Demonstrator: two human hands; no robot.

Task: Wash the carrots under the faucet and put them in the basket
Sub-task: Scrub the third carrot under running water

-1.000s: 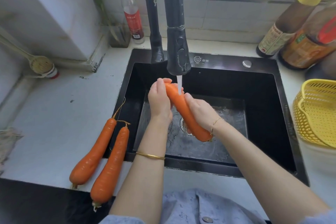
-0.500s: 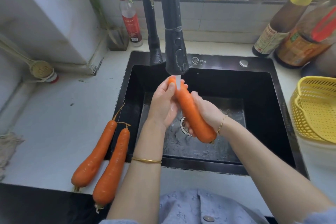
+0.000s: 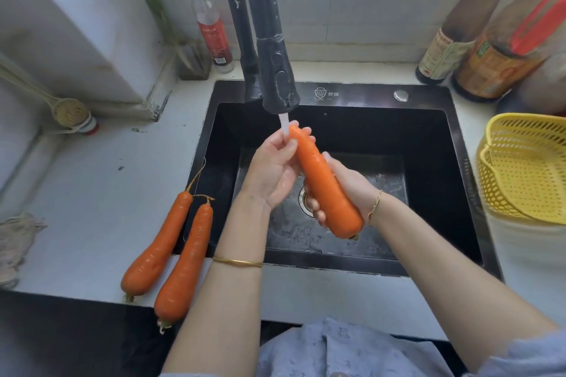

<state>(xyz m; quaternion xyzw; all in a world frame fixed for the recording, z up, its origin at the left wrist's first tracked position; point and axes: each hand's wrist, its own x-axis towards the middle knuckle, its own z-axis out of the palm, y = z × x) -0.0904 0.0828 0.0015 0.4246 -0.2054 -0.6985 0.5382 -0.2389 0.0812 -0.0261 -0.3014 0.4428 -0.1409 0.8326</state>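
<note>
Orange carrot point(image 3: 324, 187), 1, grasped in the grip of left hand point(image 3: 272, 174) and right hand point(image 3: 352, 190); 2 other carrots point(image 3: 157, 246) point(image 3: 185, 263) on counter point(image 3: 92, 193).

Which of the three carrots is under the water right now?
The held carrot, its tip at the faucet stream over the sink; the other two carrots lie on the counter.

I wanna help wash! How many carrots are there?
3. One held carrot under the faucet; two on the counter left of the sink: outer carrot, inner carrot. The basket partly out of view.
</note>
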